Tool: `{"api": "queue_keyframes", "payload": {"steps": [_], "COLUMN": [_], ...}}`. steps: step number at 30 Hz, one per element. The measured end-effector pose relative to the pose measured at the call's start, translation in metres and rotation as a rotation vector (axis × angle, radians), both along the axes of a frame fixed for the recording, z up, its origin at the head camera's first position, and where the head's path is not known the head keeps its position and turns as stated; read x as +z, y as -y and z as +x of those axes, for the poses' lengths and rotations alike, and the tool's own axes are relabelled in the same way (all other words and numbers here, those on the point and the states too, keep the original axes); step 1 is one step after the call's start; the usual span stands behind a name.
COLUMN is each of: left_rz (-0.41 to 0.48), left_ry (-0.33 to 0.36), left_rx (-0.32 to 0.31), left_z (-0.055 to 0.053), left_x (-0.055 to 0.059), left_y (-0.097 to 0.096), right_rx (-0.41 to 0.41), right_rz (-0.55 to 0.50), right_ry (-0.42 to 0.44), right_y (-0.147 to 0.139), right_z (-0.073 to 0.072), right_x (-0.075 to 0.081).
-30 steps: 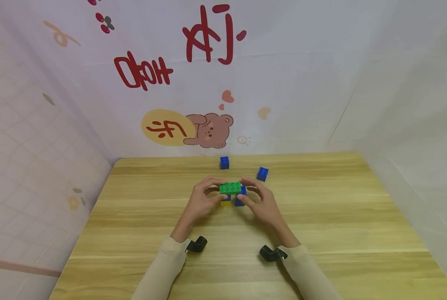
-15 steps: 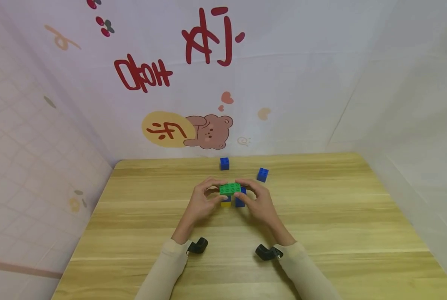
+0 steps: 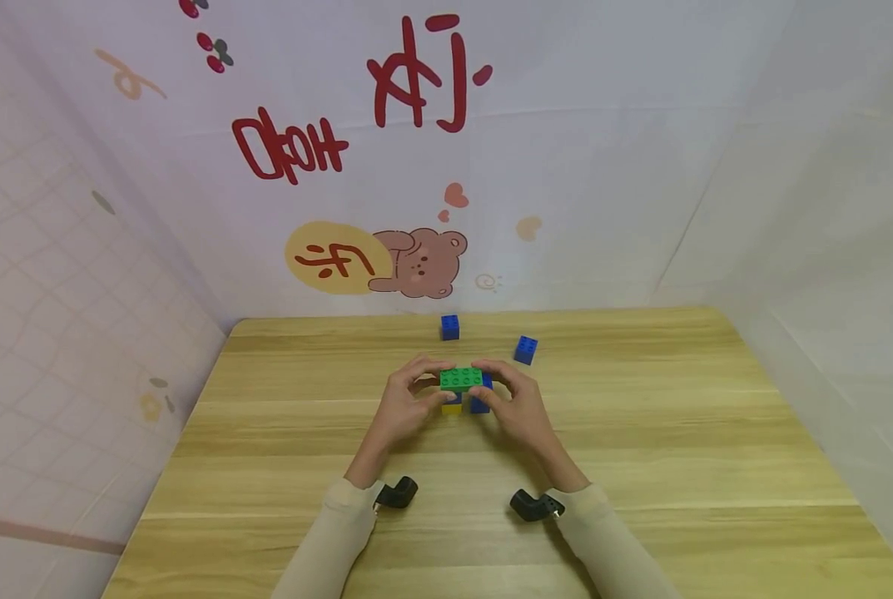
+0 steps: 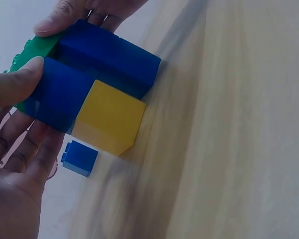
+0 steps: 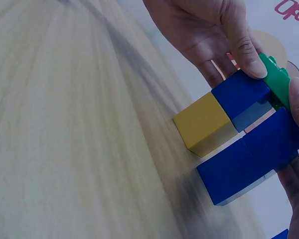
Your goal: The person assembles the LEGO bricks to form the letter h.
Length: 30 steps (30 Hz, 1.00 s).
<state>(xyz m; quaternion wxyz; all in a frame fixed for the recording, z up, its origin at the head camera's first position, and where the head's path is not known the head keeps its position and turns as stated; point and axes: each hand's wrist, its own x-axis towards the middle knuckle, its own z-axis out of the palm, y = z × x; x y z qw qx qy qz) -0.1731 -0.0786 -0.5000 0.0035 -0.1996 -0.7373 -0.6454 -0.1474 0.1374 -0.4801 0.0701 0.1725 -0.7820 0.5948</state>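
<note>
A green building brick (image 3: 461, 380) with two rows of studs lies across the tops of two short columns. The left column is a blue brick (image 5: 240, 93) over a yellow brick (image 5: 205, 124). Stacked blue bricks (image 5: 254, 155) form the right column, which peeks out past the green brick's right end. My left hand (image 3: 407, 399) pinches the left end of the green brick, its thumb in front at the seam with the blue brick and fingers behind. At the right end, my right hand (image 3: 519, 405) pinches the green brick likewise, thumb in front.
Two loose blue bricks lie behind the columns, one blue brick (image 3: 449, 327) near the back edge and another blue brick (image 3: 525, 350) farther right. The wooden table (image 3: 641, 449) meets a printed cloth backdrop (image 3: 603, 191) behind. Dark wrist-worn pieces project inward from both sleeves.
My right hand has shifted a little left, its thumb and fingers moving from beside the blue column onto the green brick's right end. My left hand keeps its hold.
</note>
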Motion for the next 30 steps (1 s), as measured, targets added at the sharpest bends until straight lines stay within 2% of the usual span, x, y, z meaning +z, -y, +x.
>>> {"api": "queue_keyframes", "payload": {"steps": [4, 9, 20, 25, 30], "left_rz": [0.037, 0.087, 0.105, 0.081, 0.072], "left_ry": [0.009, -0.034, -0.099, -0.086, -0.061], "left_rx": [0.011, 0.016, 0.052, 0.083, 0.098], "left_z": [0.000, 0.001, 0.000, 0.004, 0.006], "left_x": [-0.004, -0.009, -0.016, -0.017, -0.014], "left_y": [-0.002, -0.006, -0.017, -0.018, -0.018], "right_rx": [-0.002, -0.011, -0.024, -0.026, -0.056], "right_rz": [0.000, -0.002, -0.008, 0.004, 0.054], "right_ry": [0.007, -0.004, -0.050, -0.068, -0.155], "right_y": [0.002, 0.002, 0.002, 0.005, 0.008], "right_z": [0.000, 0.000, -0.001, 0.000, -0.001], "right_x": [0.000, -0.001, -0.002, -0.003, -0.006]}}
